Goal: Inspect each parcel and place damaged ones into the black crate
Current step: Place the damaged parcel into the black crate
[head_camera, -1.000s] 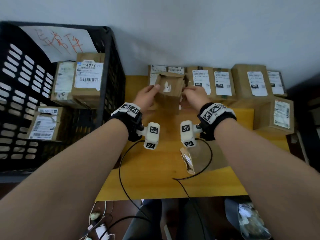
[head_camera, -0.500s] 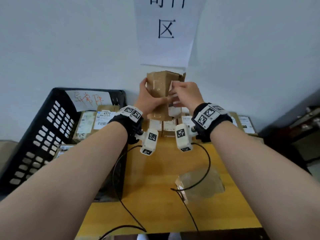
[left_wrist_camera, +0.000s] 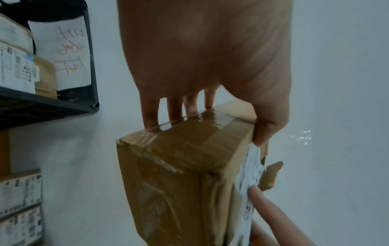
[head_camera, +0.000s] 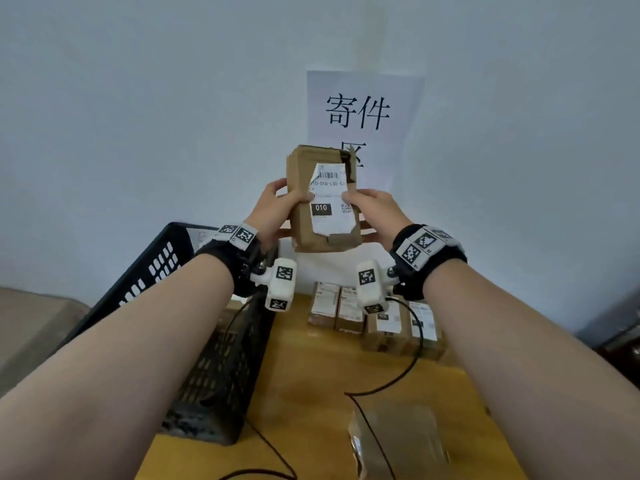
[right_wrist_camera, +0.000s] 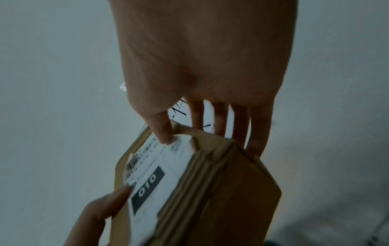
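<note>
I hold a brown cardboard parcel (head_camera: 323,199) up in front of the wall, its white "010" label facing me. Its top right corner is torn open, and the label is ripped there. My left hand (head_camera: 277,207) grips its left side, thumb on the front and fingers behind. My right hand (head_camera: 367,211) grips the right side, thumb on the label. The left wrist view shows the taped side of the parcel (left_wrist_camera: 179,174); the right wrist view shows the labelled parcel (right_wrist_camera: 189,191). The black crate (head_camera: 166,271) stands low at the left, with parcels inside (left_wrist_camera: 14,69).
A row of labelled parcels (head_camera: 374,317) stands at the back of the yellow table (head_camera: 304,393). A clear plastic bag (head_camera: 398,438) and black cables (head_camera: 398,375) lie on the near part. A printed paper sign (head_camera: 360,109) hangs on the wall behind the parcel.
Both hands lifted the parcel from table height up before the wall and turned it, so the labelled face now faces me. My view tilted upward.
</note>
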A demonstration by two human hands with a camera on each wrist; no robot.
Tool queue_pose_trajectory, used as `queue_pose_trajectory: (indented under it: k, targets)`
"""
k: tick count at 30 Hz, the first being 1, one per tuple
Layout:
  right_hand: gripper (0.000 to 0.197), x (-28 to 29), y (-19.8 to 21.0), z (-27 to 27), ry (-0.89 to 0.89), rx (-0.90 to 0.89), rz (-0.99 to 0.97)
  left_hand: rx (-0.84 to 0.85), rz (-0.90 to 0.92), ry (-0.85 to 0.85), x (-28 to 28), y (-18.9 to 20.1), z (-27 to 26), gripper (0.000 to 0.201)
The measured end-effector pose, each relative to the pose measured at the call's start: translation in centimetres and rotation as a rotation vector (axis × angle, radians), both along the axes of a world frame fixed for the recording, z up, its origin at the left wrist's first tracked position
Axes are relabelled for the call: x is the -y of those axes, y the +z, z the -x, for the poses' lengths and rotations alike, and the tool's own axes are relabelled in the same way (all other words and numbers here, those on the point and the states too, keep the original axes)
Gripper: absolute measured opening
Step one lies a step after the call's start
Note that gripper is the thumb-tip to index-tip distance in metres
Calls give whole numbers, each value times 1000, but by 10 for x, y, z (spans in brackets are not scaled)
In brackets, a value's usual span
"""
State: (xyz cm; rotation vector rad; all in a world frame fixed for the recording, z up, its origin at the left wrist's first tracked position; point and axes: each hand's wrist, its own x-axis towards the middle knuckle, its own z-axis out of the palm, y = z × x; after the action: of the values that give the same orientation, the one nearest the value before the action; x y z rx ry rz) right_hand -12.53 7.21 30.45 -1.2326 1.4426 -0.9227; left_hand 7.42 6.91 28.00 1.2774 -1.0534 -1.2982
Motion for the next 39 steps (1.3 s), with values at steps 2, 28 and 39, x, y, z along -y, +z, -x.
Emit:
queue_pose_trajectory:
  k: [2, 28, 39]
  targets:
    - [31, 1, -6, -11, 44, 57, -23, 31, -27, 53, -6, -6, -16, 62]
    - [55, -14, -244, -287, 186, -18, -837, 159, -784, -115, -37, -250, -296, 40]
    - [61, -10, -307, -315, 308, -246, -1026, 347, -1020, -289, -33, -296, -305, 42]
